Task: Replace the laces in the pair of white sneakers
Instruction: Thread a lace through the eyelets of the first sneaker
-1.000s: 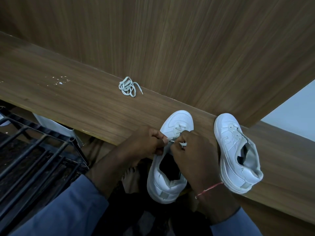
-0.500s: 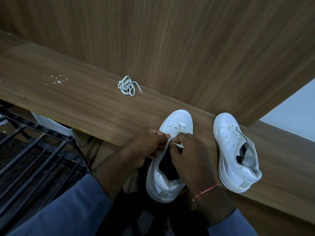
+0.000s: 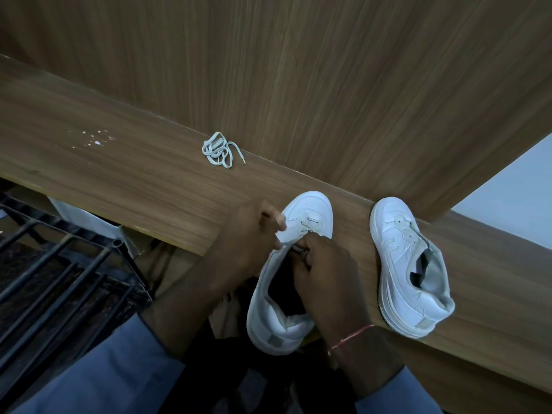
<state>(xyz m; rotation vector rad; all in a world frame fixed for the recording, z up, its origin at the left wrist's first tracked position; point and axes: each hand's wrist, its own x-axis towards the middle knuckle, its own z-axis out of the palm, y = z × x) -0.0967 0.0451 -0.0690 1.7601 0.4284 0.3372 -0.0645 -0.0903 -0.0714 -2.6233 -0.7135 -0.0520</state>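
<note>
While a white low-top leather sneaker [image 3: 286,294] is kept at the near edge of a brown wood-grain shelf [image 3: 119,180], toe toward twelve o'clock and heel hanging past the edge toward six, it is worked on by both bare hands. The left hand [image 3: 248,243] is closed at the nine o'clock side of the eyelet row, its thumb and forefinger pinched on the white upper or on a lace end there; which of the two cannot be told. The right hand [image 3: 325,273] is curled over the tongue area at the three o'clock side, fingertips pressed together on something small and pale near the eyelets, though what is gripped is hidden by the fingers. A thin red thread bracelet [image 3: 352,336] is worn on the right wrist, and blue-grey sleeves [image 3: 98,380] cover both forearms. A second white leather sneaker [image 3: 409,264] is lying on its side on the shelf at three o'clock of the first, apart from it, with its opening turned to the right and no lace visible in its eyelets. A loose bundle of pale grey flat shoelace [image 3: 219,150] is lying at eleven o'clock of the held shoe, well apart, close to the vertical wood-grain back panel [image 3: 328,70]. A black metal rack [image 3: 59,279] is seen below the shelf at eight o'clock.
</note>
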